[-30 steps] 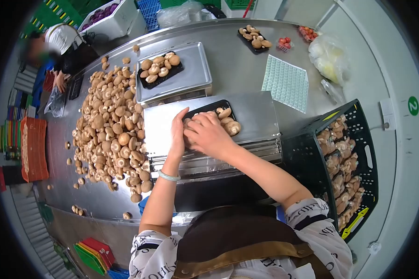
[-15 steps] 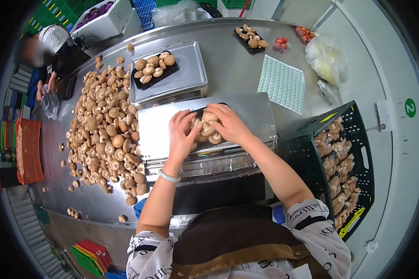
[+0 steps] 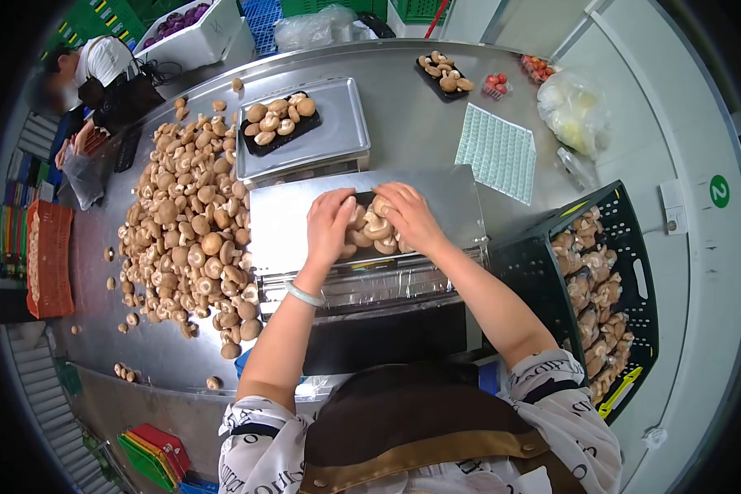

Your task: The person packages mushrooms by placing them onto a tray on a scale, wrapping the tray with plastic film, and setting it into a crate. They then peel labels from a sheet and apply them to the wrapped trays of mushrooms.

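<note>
A black tray [image 3: 363,198] heaped with shiitake mushrooms [image 3: 377,228] rests on the metal top of a wrapping machine [image 3: 284,218]. My left hand [image 3: 329,224] cups the tray's left side, its fingers curled toward the far edge. From the right, my right hand [image 3: 413,218] curves over the load, with fingers against the mushrooms. The palms hide both ends of the tray. Just below, clear film [image 3: 370,290] runs along the machine's roller. A big pile of loose shiitake mushrooms [image 3: 191,230] lies left of the machine.
Beyond the machine, a scale [image 3: 350,123] carries another filled tray [image 3: 263,146]. A label sheet [image 3: 496,152], tomatoes [image 3: 496,85] and a plastic bag [image 3: 575,111] lie right. A dark crate [image 3: 519,259] of packed mushrooms stands close by my right arm. A co-worker [image 3: 103,74] is at the far left.
My hands have moved slightly apart, showing more of the mushrooms between them. The co-worker's head and arms have shifted. The whole view has moved a little.
</note>
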Demonstrator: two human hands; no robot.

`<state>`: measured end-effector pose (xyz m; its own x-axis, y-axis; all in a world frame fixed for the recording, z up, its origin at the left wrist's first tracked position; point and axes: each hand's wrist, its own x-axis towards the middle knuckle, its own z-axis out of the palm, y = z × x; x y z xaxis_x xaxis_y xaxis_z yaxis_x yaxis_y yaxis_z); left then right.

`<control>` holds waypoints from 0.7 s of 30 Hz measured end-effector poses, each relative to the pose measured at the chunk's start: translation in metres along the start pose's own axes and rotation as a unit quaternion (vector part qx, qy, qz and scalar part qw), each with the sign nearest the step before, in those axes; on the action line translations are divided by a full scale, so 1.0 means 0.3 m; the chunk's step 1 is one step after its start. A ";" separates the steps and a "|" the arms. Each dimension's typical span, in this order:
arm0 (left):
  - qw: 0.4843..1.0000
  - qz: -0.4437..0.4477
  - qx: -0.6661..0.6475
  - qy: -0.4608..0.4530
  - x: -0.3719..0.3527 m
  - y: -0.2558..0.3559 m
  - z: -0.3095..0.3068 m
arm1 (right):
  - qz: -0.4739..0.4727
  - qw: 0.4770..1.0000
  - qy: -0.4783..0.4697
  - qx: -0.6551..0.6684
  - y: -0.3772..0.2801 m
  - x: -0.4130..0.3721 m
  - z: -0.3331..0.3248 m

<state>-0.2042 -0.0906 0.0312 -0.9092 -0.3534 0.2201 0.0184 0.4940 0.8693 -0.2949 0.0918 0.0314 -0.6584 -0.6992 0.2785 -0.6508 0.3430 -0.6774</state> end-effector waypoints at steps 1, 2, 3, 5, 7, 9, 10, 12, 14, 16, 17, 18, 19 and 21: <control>0.996 -0.055 -0.068 -0.003 -0.008 -0.016 -0.013 | -0.005 1.000 0.002 0.010 0.010 -0.001 0.000; 0.985 -0.110 -0.135 -0.007 -0.014 -0.021 -0.032 | 0.000 1.000 0.000 0.023 0.002 0.006 -0.014; 0.976 -0.111 -0.185 0.008 -0.021 -0.027 -0.052 | 0.036 0.997 0.009 0.069 -0.006 0.002 -0.030; 0.952 -0.109 -0.284 0.037 -0.034 -0.038 -0.090 | 0.111 0.980 0.026 0.160 -0.026 -0.019 -0.070; 0.959 -0.154 -0.235 0.046 -0.088 0.005 -0.200 | 0.117 0.985 0.066 0.108 -0.029 -0.060 -0.140; 0.969 -0.235 -0.054 0.060 -0.181 0.036 -0.318 | 0.113 0.990 0.067 0.042 -0.022 -0.157 -0.229; 0.972 -0.225 -0.016 0.074 -0.245 -0.008 -0.372 | 0.132 0.989 0.061 0.021 -0.029 -0.219 -0.273; 0.966 -0.216 0.093 0.112 -0.364 -0.006 -0.421 | 0.176 0.981 0.050 -0.059 -0.061 -0.349 -0.317; 0.946 -0.161 0.255 0.117 -0.452 0.028 -0.423 | 0.226 0.958 0.039 -0.174 -0.102 -0.457 -0.318; 0.923 -0.087 0.363 0.094 -0.492 0.028 -0.369 | 0.240 0.935 0.031 -0.259 -0.120 -0.490 -0.267; 0.916 -0.035 0.389 0.092 -0.497 0.016 -0.323 | 0.247 0.921 0.027 -0.301 -0.122 -0.499 -0.229; 0.919 -0.041 0.382 0.089 -0.494 0.028 -0.263 | 0.246 0.928 0.031 -0.277 -0.107 -0.497 -0.177; 0.921 -0.047 0.376 0.085 -0.491 0.032 -0.220 | 0.253 0.944 0.031 -0.208 -0.075 -0.502 -0.130; 0.955 -0.137 0.262 0.030 -0.466 -0.022 -0.215 | 0.237 0.965 0.036 -0.110 -0.048 -0.492 -0.109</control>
<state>-0.0502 -0.0958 0.0232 -0.8244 -0.5634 0.0542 -0.4418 0.7004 0.5606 -0.2006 0.2107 0.0223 -0.9212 -0.3883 0.0256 -0.3297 0.7437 -0.5815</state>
